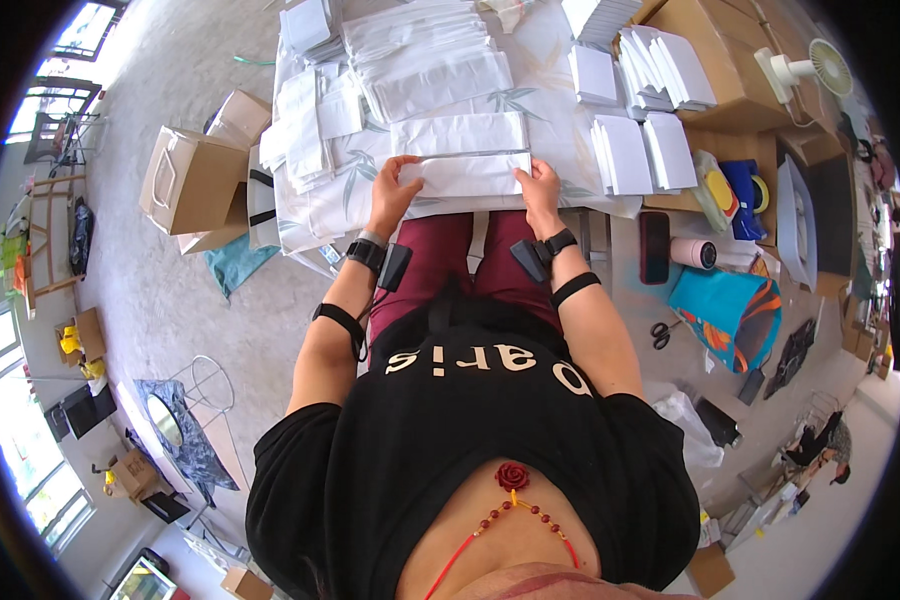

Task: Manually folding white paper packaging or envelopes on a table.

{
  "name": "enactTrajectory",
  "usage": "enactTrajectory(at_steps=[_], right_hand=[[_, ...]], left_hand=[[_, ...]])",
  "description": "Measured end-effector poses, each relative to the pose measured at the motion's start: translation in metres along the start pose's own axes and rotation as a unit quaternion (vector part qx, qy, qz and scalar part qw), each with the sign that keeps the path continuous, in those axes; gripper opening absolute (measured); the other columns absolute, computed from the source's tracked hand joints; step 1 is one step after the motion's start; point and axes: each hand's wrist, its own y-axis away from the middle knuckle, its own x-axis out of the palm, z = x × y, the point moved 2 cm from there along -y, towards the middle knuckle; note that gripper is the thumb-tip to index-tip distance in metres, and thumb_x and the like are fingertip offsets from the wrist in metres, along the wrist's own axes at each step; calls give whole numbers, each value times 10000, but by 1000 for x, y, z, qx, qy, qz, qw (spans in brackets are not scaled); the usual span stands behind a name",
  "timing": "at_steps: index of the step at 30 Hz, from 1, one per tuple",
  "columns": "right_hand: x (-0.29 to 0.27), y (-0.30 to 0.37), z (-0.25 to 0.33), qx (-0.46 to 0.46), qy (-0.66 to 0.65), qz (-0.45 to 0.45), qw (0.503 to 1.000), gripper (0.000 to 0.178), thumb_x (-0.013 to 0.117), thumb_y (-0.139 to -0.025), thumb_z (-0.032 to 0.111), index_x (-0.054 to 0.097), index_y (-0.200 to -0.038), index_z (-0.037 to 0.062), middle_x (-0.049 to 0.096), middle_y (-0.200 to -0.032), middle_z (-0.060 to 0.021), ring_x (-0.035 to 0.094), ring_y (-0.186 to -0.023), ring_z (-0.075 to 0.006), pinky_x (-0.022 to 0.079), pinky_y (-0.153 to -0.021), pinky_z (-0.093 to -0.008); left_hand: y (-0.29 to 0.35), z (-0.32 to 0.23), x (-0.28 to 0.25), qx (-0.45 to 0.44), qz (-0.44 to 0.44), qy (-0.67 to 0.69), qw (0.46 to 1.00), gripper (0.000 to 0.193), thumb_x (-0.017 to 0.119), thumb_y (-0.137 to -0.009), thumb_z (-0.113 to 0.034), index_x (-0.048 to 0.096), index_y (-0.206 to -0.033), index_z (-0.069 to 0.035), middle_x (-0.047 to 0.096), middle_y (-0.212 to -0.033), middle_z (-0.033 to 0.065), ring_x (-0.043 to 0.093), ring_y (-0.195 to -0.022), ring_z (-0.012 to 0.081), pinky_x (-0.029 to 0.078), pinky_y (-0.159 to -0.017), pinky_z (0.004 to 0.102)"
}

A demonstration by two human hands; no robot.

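Note:
A flat white paper strip (473,176), perhaps a folded sheet or bag, lies along the near edge of the table. My left hand (393,196) pinches its left end with the thumb on top. At the right end, my right hand (540,190) grips it between thumb and fingers. Just beyond it, nearly touching, rests another white paper piece (458,133). Further back is a wide pile of similar flat white paper pieces (425,70), with narrower paper strips (298,125) to the left.
The table has a pale patterned cover (555,120). Stacks of folded white paper (625,155) stand on its right. Cardboard boxes (195,180) sit off the left side. To the right are a dark phone (654,247), a pink cup (692,253), scissors (662,334) and a small fan (820,68).

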Motion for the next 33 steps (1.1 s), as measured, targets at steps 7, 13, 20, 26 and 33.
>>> enactTrajectory(at_steps=[7,13,20,26,33], right_hand=[[-1,-22,6,-40,86,16,995,354,751,-842,70,691,-1160,-72,772,-1003,-159,728,-887,-190,546,-776,-309],[6,2,18,-18,155,61,986,358,759,-872,114,693,-1177,-61,767,-1052,-165,725,-930,-193,541,-805,-304],[-6,12,25,42,106,91,989,355,643,-999,269,691,-1146,-50,748,-1028,-121,707,-950,-179,556,-788,-309],[-16,22,28,112,-36,127,985,427,463,-1098,334,601,-1242,-43,689,-1146,-145,705,-997,-218,598,-835,-339],[-13,37,41,96,-84,133,983,445,440,-1114,324,538,-1297,-70,645,-1237,-207,689,-1100,-285,597,-941,-385]], left_hand=[[-9,-4,3,16,8,10,1000,412,718,-784,-51,663,-1190,-15,708,-1156,103,653,-1072,193,477,-986,311],[15,3,-20,-28,-27,-98,994,479,768,-770,-109,638,-1226,-39,680,-1183,162,649,-1073,289,497,-974,360],[47,-50,37,189,-78,-294,933,486,786,-768,-63,612,-1222,-79,557,-1319,146,501,-1259,380,381,-1079,510],[46,-65,113,261,102,-220,934,349,744,-843,-68,627,-1170,-31,627,-1215,173,615,-1110,403,511,-958,450],[35,-48,124,245,64,-202,946,166,708,-888,-53,684,-1045,-5,698,-1066,170,687,-967,375,559,-853,417]])
